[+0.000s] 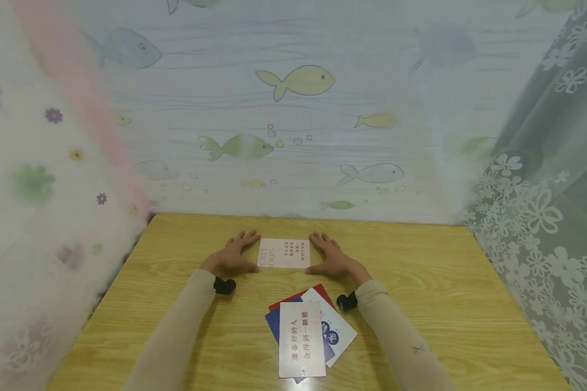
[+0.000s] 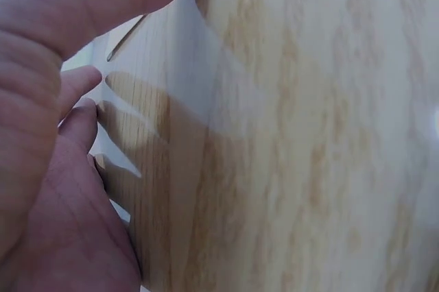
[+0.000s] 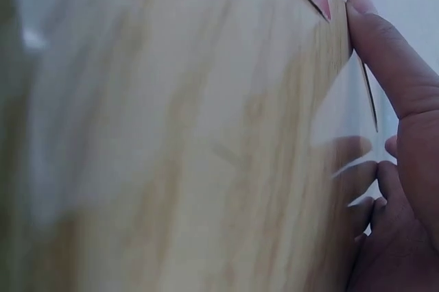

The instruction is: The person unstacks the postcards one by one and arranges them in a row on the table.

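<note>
A white card [image 1: 285, 253] with red lettering, including "GOOD LUCK", lies flat on the wooden table. At its left end is my left hand [image 1: 232, 255], thumb and fingers spread, the tips by the card's corners. My right hand [image 1: 333, 257] mirrors it at the right end, thumb near the lower corner and fingers by the upper one. In the left wrist view the left thumb [image 2: 130, 1] reaches down to the tabletop. The right thumb [image 3: 384, 45] meets the table beside a thin card edge in the right wrist view. Neither hand curls round the card.
Between my forearms lies a fanned pile: a white card with red writing [image 1: 302, 342] on top, over a blue card [image 1: 274, 321], another white card [image 1: 344, 336] and a red card [image 1: 325, 293]. A fish-patterned curtain [image 1: 293, 179] hangs behind the table [image 1: 420, 271].
</note>
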Motion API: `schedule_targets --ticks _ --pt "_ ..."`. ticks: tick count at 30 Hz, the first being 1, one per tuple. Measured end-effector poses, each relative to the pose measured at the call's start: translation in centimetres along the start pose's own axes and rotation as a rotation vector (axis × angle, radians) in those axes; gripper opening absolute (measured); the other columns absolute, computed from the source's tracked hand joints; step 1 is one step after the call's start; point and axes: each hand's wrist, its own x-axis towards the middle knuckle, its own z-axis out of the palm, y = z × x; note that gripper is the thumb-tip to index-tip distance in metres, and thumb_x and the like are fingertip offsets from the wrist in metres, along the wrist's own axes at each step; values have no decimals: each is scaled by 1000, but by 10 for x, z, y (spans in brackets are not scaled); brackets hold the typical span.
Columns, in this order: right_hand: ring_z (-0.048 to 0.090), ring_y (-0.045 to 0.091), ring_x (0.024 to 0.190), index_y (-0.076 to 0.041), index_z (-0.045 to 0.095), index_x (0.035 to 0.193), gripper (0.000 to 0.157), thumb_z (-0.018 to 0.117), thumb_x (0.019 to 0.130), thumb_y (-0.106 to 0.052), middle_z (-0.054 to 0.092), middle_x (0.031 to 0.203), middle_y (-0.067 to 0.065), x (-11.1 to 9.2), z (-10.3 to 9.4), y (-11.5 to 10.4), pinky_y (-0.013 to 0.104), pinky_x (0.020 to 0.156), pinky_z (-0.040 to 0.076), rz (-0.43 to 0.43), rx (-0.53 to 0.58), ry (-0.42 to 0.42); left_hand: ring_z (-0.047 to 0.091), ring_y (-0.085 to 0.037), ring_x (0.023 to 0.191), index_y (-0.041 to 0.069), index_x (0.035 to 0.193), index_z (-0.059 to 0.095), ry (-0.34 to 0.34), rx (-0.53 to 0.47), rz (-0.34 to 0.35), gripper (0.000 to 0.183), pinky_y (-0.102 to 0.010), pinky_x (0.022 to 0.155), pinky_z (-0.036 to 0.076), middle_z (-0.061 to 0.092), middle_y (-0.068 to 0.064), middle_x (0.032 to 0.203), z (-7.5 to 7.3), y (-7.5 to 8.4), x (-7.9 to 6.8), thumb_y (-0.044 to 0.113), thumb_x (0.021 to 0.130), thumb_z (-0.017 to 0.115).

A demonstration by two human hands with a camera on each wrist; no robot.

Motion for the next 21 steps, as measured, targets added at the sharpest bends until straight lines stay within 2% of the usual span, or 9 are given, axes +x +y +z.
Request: schedule_targets --ticks 4,10,15,18,21 --pt "-4 36 158 -8 15 164 105 80 87 -36 6 171 13 -1 -1 0 55 128 0 8 12 6 -9 -40 157 10 162 25 10 -3 1 101 -61 125 -7 8 -10 172 0 -1 1 32 82 83" --pt "-4 33 158 -10 15 164 106 81 86 -38 6 172 10 0 -1 0 54 128 1 29 18 13 -5 -43 156 9 161 28 46 16 42 100 -62 125 -5 12 -12 171 2 -5 1 37 83 83" --pt "-3 35 158 -5 15 163 107 82 85 -36 5 171 16 -2 -4 -3 54 128 3 6 10 31 -6 -42 156 16 163 26 90 -8 52 95 -65 124 -2 14 -9 171 10 -8 -8 38 88 79" --pt "0 38 158 -2 15 162 104 81 87 -33 4 170 20 -8 -6 -10 57 127 8 -24 10 66 -3 -41 157 15 163 26 130 -4 104 87 -66 124 -1 17 -10 170 19 -4 -18 36 93 74" --pt "3 37 158 -5 14 163 100 77 91 -31 6 171 17 -24 -7 -22 58 126 12 -31 56 89 4 -44 156 7 159 33 185 -1 201 78 -67 123 2 24 -15 168 32 8 -25 28 95 72"
